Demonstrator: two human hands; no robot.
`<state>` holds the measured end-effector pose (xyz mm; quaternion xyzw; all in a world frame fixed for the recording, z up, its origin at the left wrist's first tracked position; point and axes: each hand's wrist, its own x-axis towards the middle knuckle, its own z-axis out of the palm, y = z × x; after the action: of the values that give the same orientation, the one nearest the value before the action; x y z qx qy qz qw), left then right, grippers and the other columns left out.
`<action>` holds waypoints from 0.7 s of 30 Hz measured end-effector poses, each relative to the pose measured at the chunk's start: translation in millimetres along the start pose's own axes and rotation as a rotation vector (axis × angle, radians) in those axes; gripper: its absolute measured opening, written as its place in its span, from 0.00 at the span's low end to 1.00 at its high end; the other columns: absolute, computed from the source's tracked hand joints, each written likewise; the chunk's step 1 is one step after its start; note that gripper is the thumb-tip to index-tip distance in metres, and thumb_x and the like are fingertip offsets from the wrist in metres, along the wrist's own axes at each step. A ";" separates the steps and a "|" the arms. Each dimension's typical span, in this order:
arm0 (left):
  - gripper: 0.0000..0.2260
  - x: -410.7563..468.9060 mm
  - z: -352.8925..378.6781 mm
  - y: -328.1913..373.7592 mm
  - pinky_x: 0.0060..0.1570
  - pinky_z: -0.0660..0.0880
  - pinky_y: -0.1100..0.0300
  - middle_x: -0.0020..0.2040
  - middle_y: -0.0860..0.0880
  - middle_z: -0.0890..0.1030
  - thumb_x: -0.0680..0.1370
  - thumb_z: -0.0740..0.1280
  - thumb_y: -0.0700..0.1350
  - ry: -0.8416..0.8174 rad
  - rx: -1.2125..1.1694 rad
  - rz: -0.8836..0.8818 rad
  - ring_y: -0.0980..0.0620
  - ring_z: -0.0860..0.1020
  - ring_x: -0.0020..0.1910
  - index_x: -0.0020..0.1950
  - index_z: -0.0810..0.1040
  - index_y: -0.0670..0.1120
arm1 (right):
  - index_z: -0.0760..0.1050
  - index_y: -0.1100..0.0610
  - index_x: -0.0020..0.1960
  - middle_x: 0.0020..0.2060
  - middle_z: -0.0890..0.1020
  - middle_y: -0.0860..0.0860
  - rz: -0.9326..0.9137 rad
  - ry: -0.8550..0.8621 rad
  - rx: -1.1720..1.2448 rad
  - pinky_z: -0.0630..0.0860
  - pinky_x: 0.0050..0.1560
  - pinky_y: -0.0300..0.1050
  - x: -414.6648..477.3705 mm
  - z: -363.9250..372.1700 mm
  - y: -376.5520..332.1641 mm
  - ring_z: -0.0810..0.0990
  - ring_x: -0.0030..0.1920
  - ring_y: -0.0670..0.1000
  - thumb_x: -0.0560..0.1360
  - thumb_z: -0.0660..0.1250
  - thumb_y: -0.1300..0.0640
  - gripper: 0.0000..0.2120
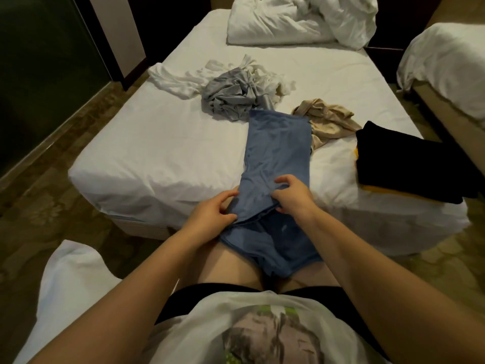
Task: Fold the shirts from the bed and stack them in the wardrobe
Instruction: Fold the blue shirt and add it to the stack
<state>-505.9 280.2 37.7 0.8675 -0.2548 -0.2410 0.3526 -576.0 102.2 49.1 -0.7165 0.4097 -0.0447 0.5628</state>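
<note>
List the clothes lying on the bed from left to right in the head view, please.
Crumpled grey shirt → blue shirt → beige garment → folded black stack. The white cloth spreads behind the grey one on both sides, so it is left out.

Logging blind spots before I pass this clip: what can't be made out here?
- Wardrobe: nowhere in the head view.
- Folded stack: the black top piece covers it and only a yellow edge shows, so the piece count is unclear; the frame's right edge cuts it.
- Grey and white heap: crumpled together, garment count unclear.
- Blue shirt: its own folds hide collar and sleeves.
</note>
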 end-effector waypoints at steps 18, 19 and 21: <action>0.44 -25.0 -0.9 -36.4 0.70 0.47 0.66 0.70 0.66 0.54 0.60 0.56 0.79 -0.277 0.261 0.497 0.61 0.44 0.73 0.71 0.52 0.61 | 0.70 0.50 0.59 0.54 0.74 0.49 -0.664 -0.363 -1.073 0.67 0.54 0.48 -100.0 -5.6 32.2 0.72 0.55 0.51 0.69 0.67 0.37 0.25; 0.43 -26.2 -2.5 -33.3 0.69 0.48 0.68 0.69 0.69 0.53 0.59 0.58 0.78 -0.289 0.242 0.467 0.64 0.43 0.73 0.70 0.51 0.64 | 0.69 0.51 0.59 0.55 0.74 0.50 -0.671 -0.363 -1.095 0.67 0.55 0.49 -100.0 -5.7 32.8 0.72 0.55 0.52 0.69 0.67 0.39 0.24; 0.43 -28.1 -4.0 -27.8 0.68 0.50 0.68 0.66 0.74 0.51 0.60 0.61 0.76 -0.303 0.238 0.440 0.67 0.42 0.72 0.71 0.50 0.65 | 0.69 0.53 0.59 0.54 0.73 0.52 -0.680 -0.362 -1.151 0.67 0.54 0.50 -99.4 -6.4 34.5 0.72 0.55 0.54 0.71 0.66 0.45 0.20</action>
<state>-517.1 316.6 26.5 0.7809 -0.5129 -0.2541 0.2500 -663.5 159.6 61.8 -0.9860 0.0205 0.1261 0.1075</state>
